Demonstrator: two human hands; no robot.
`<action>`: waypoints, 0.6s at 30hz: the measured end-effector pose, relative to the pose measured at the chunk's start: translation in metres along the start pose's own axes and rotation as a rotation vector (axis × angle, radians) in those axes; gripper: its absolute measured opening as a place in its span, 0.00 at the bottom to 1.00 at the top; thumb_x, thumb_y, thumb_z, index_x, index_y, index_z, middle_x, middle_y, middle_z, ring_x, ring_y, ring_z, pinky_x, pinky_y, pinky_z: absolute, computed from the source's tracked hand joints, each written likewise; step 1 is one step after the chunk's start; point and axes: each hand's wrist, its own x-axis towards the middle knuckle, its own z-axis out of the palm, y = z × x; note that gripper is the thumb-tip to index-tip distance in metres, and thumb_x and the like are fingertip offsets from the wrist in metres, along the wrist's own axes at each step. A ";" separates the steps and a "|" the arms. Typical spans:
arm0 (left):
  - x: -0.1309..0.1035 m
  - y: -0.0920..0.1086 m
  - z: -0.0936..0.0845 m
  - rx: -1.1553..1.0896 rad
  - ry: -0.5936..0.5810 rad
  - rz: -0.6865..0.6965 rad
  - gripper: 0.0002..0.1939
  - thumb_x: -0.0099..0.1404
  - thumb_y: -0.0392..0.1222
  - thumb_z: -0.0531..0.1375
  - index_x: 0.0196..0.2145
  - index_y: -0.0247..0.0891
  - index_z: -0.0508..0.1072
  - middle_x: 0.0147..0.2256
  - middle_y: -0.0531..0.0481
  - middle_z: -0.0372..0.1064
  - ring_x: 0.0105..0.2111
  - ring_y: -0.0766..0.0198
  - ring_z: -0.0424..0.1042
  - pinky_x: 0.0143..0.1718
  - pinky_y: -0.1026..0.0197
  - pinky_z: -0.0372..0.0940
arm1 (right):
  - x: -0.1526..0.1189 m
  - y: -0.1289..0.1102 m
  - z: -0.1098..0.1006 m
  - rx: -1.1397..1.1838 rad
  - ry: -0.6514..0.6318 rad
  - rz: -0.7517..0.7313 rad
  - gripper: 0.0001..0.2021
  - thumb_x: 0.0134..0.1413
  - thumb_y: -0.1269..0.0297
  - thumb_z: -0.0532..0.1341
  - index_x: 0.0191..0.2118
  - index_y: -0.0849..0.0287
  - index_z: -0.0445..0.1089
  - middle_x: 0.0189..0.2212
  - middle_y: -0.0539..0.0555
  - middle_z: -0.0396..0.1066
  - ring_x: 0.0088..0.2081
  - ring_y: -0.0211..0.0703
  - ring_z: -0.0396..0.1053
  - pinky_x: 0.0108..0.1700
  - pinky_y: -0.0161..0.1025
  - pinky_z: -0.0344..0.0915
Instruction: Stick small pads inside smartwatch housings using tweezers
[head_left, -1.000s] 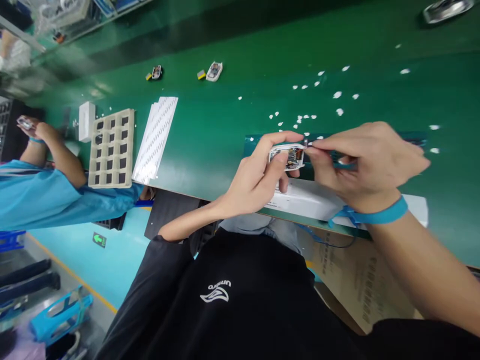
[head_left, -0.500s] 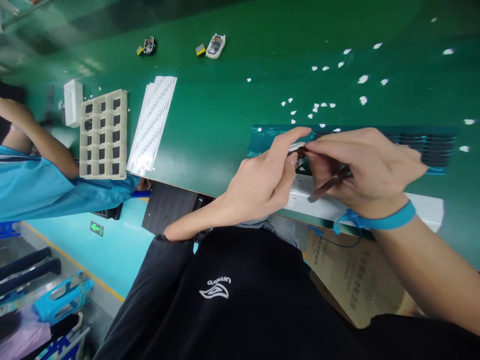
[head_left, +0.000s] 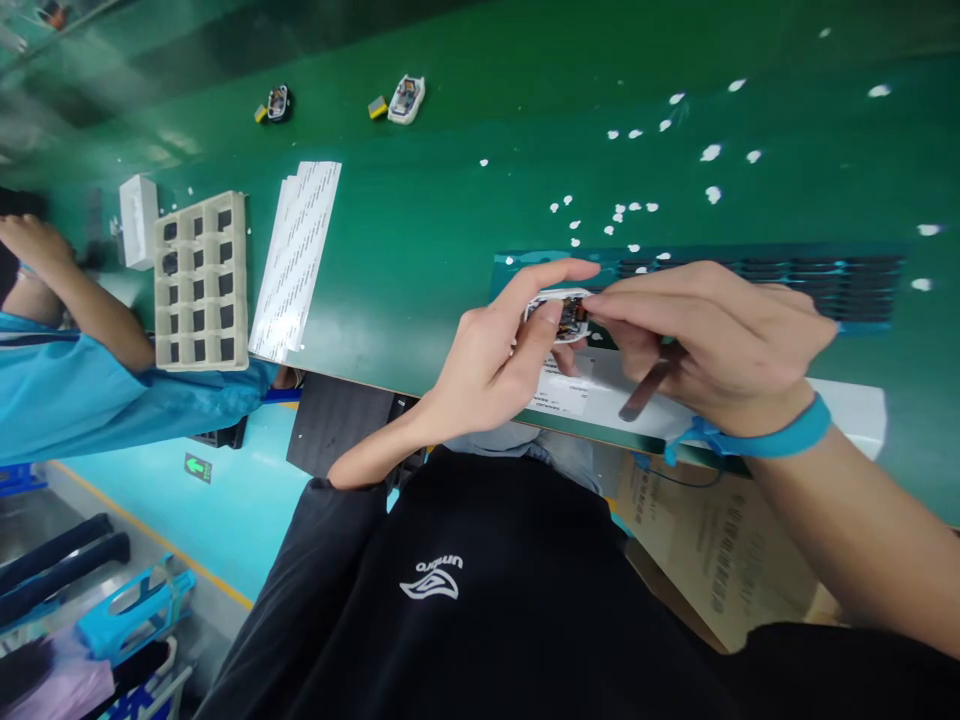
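My left hand [head_left: 495, 350] grips a small white-rimmed electronic device [head_left: 572, 314] between thumb and fingers. Its open side faces up and shows a dark circuit board with orange-brown parts. My right hand [head_left: 712, 335] is closed, with thumb and index fingertip pinched at the device's right edge; whether they pinch a small part there cannot be made out. Tucked in that same hand is a flat, dull metal tool [head_left: 651, 388], its blunt end sticking out below the fingers. Beneath both hands lies a long white strip [head_left: 840, 405] along the table edge.
Small white scraps [head_left: 711, 153] dot the green table [head_left: 420, 250]. A dark pad sheet [head_left: 862, 295] lies behind my right hand. Label sheets [head_left: 296, 260], a compartment tray [head_left: 238, 280] and a white box [head_left: 139, 222] are leftward. Two open devices [head_left: 406, 100] sit farther back. Another person's arm [head_left: 97, 300] is left.
My left hand has moved slightly left and turned, so more of the device's inside shows. The right fingertips stay at its edge and have shifted a little left.
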 end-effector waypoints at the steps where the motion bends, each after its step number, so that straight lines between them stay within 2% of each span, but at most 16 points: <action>1: 0.000 0.000 0.000 -0.018 -0.004 -0.012 0.21 0.85 0.56 0.48 0.62 0.43 0.69 0.30 0.57 0.79 0.30 0.65 0.82 0.38 0.60 0.77 | 0.000 0.000 -0.001 0.021 -0.013 0.017 0.18 0.67 0.81 0.62 0.56 0.53 0.72 0.42 0.49 0.81 0.38 0.34 0.79 0.35 0.33 0.74; 4: -0.002 -0.005 0.001 -0.031 -0.011 -0.040 0.23 0.84 0.59 0.48 0.62 0.43 0.69 0.29 0.57 0.78 0.28 0.66 0.81 0.36 0.61 0.76 | 0.003 0.000 -0.002 0.084 -0.104 0.059 0.12 0.70 0.76 0.63 0.53 0.52 0.71 0.42 0.49 0.80 0.38 0.34 0.79 0.34 0.33 0.73; 6: -0.002 -0.009 0.001 -0.083 0.001 -0.057 0.23 0.84 0.60 0.49 0.60 0.42 0.69 0.28 0.58 0.77 0.27 0.67 0.80 0.35 0.61 0.76 | 0.006 0.001 -0.002 0.155 -0.143 0.090 0.12 0.70 0.74 0.64 0.53 0.52 0.71 0.42 0.49 0.80 0.39 0.35 0.79 0.35 0.33 0.73; 9: 0.000 -0.009 0.001 -0.226 0.004 -0.106 0.24 0.81 0.63 0.54 0.56 0.41 0.70 0.32 0.55 0.79 0.28 0.67 0.81 0.36 0.61 0.76 | 0.009 0.000 -0.001 0.266 -0.069 0.145 0.13 0.68 0.77 0.65 0.50 0.52 0.72 0.40 0.48 0.79 0.39 0.34 0.79 0.38 0.33 0.75; 12: 0.003 -0.005 0.001 -0.316 -0.042 -0.136 0.25 0.79 0.65 0.56 0.55 0.40 0.69 0.38 0.52 0.81 0.28 0.67 0.82 0.35 0.60 0.77 | 0.010 -0.002 0.000 0.296 0.004 0.203 0.10 0.67 0.77 0.66 0.47 0.53 0.74 0.38 0.48 0.80 0.37 0.35 0.78 0.37 0.35 0.75; 18: 0.001 0.005 0.002 -0.336 -0.113 -0.121 0.28 0.80 0.66 0.53 0.65 0.44 0.65 0.37 0.53 0.81 0.33 0.62 0.85 0.39 0.57 0.78 | 0.006 -0.004 -0.003 0.205 0.143 0.157 0.13 0.65 0.77 0.67 0.49 0.52 0.77 0.38 0.49 0.82 0.37 0.38 0.80 0.35 0.37 0.77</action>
